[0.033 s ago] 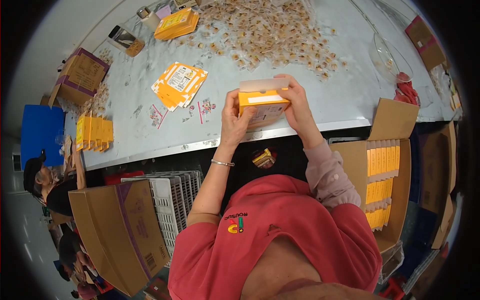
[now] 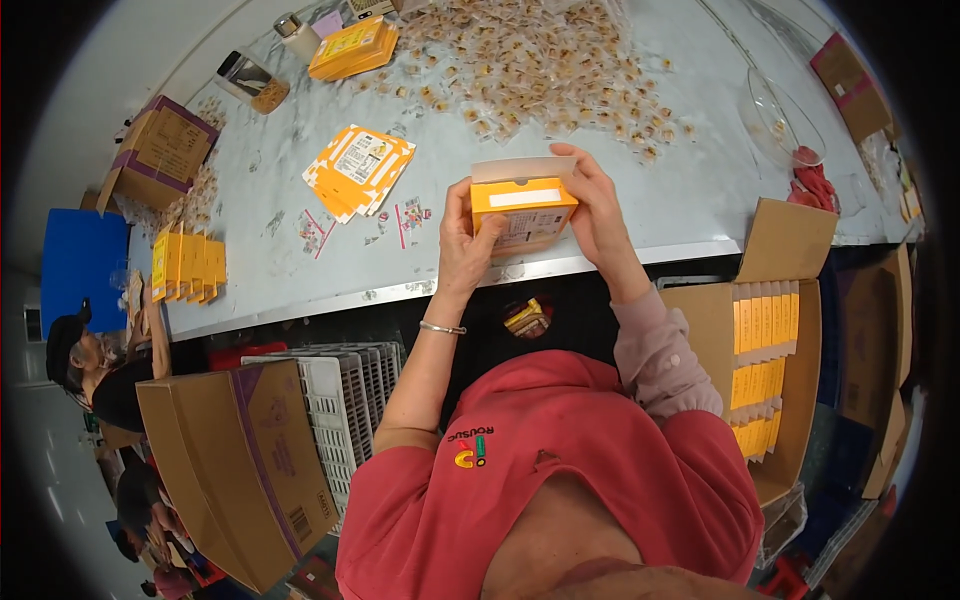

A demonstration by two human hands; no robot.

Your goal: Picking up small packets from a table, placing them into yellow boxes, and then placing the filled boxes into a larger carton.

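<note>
A small yellow carton [image 2: 540,228] is held upright between my two hands, above the table's front edge. Its pale top flap [image 2: 522,168] stands raised at the far side, and the yellow panel below it has a notch and a white strip. My left hand [image 2: 466,240] grips the left side, thumb on the printed face. Around the right side wraps my right hand [image 2: 598,212], its fingertips by the flap. Farther left on the table lies a stack of flat yellow-and-white cartons [image 2: 360,168]. Two small clear sachets with pink edges [image 2: 412,220] lie near it.
Beyond my hands spreads a large heap of small wrapped pieces [image 2: 550,65]. Yellow cartons [image 2: 350,48], jars [image 2: 252,82] and a clear bowl [image 2: 785,120] stand on the table. An open cardboard box [image 2: 700,310] filled with yellow cartons is at my right; a person [image 2: 95,365] works at left.
The yellow carton has shifted slightly left and tilted a little, with both hands moving along. My right thumb has slid off its top panel, so the notch shows more.
</note>
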